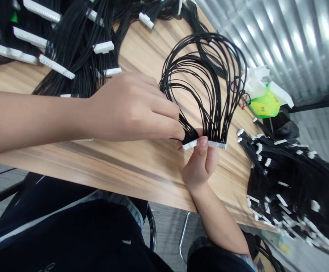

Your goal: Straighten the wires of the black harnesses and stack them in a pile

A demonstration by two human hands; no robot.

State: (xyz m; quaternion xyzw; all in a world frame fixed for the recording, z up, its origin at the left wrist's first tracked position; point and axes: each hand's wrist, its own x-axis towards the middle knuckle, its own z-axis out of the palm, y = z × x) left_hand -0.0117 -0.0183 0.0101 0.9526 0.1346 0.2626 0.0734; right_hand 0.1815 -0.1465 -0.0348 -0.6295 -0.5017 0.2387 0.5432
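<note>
In the head view, a black wire harness (217, 117) rises in tall, fanned loops from a white multi-pin connector (204, 144), over a wood-grain table (119, 162). The right hand (200, 162) pinches the connector between thumb and fingers, while the left hand (133, 107) closes on the wires at the connector. More harness bundles (283, 181) lie on both sides

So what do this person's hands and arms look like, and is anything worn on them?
The left hand and right hand are bare: no gloves, rings or watch show, and both forearms are uncovered. The clothing in view is a dark top with a thin pale line across it, and a bluish patterned cloth edge near the right elbow.
</note>
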